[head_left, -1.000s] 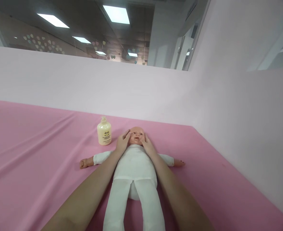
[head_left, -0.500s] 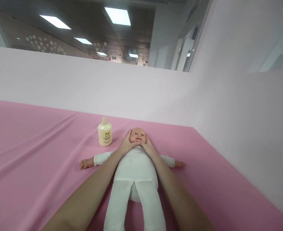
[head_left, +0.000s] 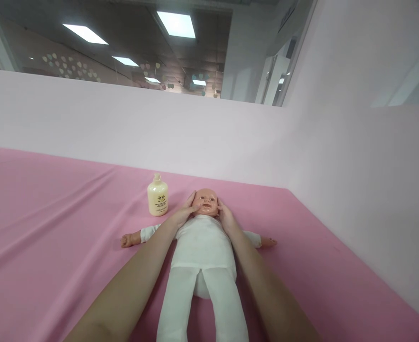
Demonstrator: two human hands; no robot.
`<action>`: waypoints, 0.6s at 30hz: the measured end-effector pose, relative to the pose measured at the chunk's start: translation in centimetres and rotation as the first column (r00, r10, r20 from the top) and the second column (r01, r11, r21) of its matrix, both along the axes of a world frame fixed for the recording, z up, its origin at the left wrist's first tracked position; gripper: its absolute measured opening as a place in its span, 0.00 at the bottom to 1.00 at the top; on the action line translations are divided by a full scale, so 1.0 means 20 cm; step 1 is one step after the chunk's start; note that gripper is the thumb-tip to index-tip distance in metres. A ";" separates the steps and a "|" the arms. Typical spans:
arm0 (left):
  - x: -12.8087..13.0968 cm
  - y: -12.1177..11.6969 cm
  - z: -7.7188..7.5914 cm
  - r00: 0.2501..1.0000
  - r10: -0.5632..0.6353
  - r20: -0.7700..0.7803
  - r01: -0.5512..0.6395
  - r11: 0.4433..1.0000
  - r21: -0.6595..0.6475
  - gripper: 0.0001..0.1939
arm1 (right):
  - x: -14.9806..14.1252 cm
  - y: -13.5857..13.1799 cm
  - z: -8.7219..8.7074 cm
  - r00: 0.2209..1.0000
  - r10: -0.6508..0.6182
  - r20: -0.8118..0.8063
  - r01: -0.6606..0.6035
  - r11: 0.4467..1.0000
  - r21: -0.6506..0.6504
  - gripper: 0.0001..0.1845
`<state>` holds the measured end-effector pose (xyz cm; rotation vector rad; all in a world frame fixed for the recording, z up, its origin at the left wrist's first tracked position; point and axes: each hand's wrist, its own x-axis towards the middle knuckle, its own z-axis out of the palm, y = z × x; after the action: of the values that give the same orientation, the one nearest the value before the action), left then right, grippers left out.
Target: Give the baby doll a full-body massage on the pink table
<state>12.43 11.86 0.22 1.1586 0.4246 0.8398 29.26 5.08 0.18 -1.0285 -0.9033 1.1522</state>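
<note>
A baby doll [head_left: 204, 242] in white cloth lies on its back, head away from me, arms spread to the sides. My left hand [head_left: 187, 212] rests along the left side of the doll's head, its thumb on the cheek and its fingers stretched up beside the head. On the other side, my right hand [head_left: 225, 216] touches the cheek near the ear with its fingertips. Both hands are open, not closed round anything. Parts of the right fingers are hard to make out. The doll's mouth and chin show between my hands.
A pale yellow bottle [head_left: 158, 197] with a dark printed label stands left of the doll's head. Pink cloth [head_left: 70, 228] with creases covers the surface. A white wall [head_left: 141, 123] with a window above borders the back, and another wall [head_left: 366, 190] the right.
My thumbs have moved outward from the doll's chin, the left one onto the cheek and the right one to the face's side. The mouth is now uncovered. The view has shifted slightly.
</note>
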 end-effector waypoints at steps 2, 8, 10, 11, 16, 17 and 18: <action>-0.02 0.00 0.01 0.999 -0.049 0.009 0.049 0.998 -0.030 0.56 | 0.00 -0.01 0.00 0.999 0.028 -0.032 -0.027 1.000 0.015 0.43; -0.05 0.01 0.01 0.995 -0.045 -0.085 0.053 0.995 0.090 0.64 | 0.02 -0.03 -0.02 0.992 0.009 0.129 -0.006 1.000 -0.021 0.61; -0.05 0.01 0.00 0.993 -0.011 -0.118 0.028 0.989 0.142 0.64 | 0.03 -0.04 -0.02 0.983 0.022 0.185 -0.014 0.999 -0.043 0.70; -0.04 0.01 -0.01 0.992 0.003 -0.128 0.018 0.987 0.161 0.64 | 0.03 -0.03 -0.02 0.980 0.039 0.193 -0.032 0.999 -0.039 0.73; -0.05 0.03 -0.03 0.988 -0.016 -0.155 0.044 0.982 0.182 0.64 | 0.07 0.00 -0.07 0.979 0.069 0.190 -0.068 0.998 -0.012 0.74; -0.05 0.03 -0.04 0.988 -0.026 -0.152 0.053 0.983 0.174 0.64 | 0.07 0.01 -0.08 0.980 0.069 0.186 -0.068 0.998 -0.010 0.72; -0.05 0.03 -0.04 0.989 -0.035 -0.147 0.060 0.984 0.166 0.64 | 0.08 0.02 -0.09 0.982 0.068 0.178 -0.068 0.998 -0.008 0.71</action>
<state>11.48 12.55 -0.57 1.3884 0.4477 0.7646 30.81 5.52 -1.52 -1.1226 -1.0859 1.1306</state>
